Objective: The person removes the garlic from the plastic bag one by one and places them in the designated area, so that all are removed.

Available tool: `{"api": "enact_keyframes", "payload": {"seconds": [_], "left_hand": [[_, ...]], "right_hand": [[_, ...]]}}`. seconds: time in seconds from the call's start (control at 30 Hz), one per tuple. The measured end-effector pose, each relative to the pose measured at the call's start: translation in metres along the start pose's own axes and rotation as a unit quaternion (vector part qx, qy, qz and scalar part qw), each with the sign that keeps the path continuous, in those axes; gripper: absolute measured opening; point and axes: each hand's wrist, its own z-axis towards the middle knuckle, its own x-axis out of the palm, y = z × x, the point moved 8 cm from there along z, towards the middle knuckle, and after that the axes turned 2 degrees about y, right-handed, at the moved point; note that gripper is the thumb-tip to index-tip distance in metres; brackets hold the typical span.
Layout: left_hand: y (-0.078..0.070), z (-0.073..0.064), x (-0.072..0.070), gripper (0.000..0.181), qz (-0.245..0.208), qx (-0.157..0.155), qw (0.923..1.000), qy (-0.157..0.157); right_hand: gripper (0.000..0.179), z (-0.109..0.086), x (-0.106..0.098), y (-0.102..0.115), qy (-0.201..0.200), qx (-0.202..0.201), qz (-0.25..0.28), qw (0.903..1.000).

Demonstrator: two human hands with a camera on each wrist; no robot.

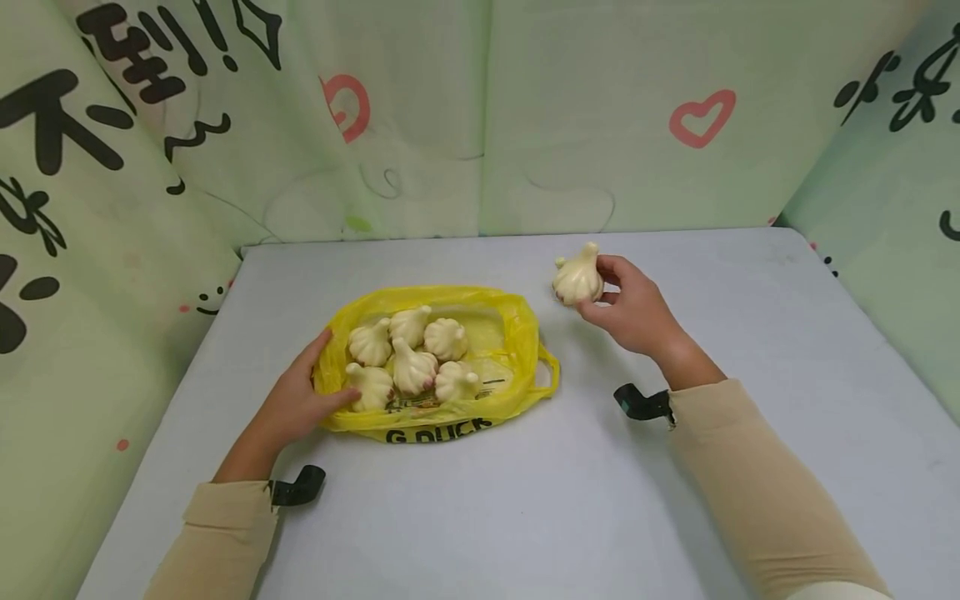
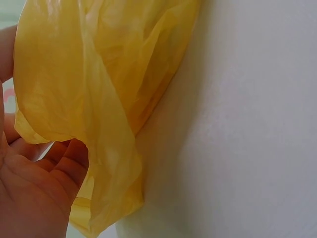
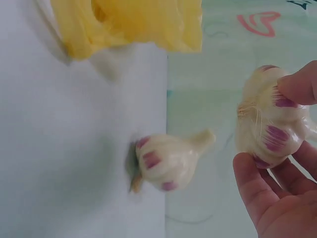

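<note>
My right hand (image 1: 633, 312) pinches a garlic bulb (image 3: 272, 119) between thumb and fingers, above the table right of the yellow plastic bag (image 1: 525, 333). The held bulb is cream white with purple patches. A second garlic bulb (image 3: 168, 161) sits on the table with its stem up; in the head view the held one mostly hides it. At the bag's left end, my left hand (image 1: 296, 404) grips the rim, thumb on the inner side by a bulb. Inside the wide-spread bag lie several garlic bulbs (image 1: 414, 367), grouped toward the left.
The bag stands on a white table (image 1: 480, 517), its handle loop (image 1: 551, 371) sticking out to the right. Pale green printed curtains (image 1: 585, 125) hang behind the table and on both sides. A black wrist camera mount (image 1: 641, 402) juts from the right sleeve.
</note>
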Motion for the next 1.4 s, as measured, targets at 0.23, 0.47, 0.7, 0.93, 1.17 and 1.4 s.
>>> {"api": "enact_keyframes", "payload": {"seconds": [0.23,0.47,0.7,0.93,1.17,1.4], "left_hand": [[0.0,-0.001,0.0,0.105,-0.006,-0.001,1.0,-0.001],[0.001,-0.001,0.0,0.105,-0.005,0.001,1.0,-0.003],[0.001,0.0,0.0,0.105,-0.003,0.005,1.0,-0.004],[-0.001,0.0,0.0,0.104,-0.003,0.007,1.0,-0.004],[-0.001,0.0,0.0,0.105,-0.006,0.008,0.9999,-0.002],[-0.001,0.0,0.0,0.105,-0.003,0.005,1.0,-0.002]], "right_hand": [[0.069,0.003,-0.023,-0.028,-0.039,0.036,-0.033,0.998],[0.067,0.007,-0.036,-0.056,-0.065,0.068,-0.055,0.9941],[0.068,0.01,-0.044,-0.074,-0.089,0.085,-0.072,0.9899],[0.069,0.015,-0.046,-0.083,-0.093,0.098,-0.075,0.988],[0.068,0.021,-0.043,-0.091,-0.09,0.099,-0.085,0.9873],[0.067,0.024,-0.036,-0.094,-0.076,0.105,-0.102,0.9864]]}}
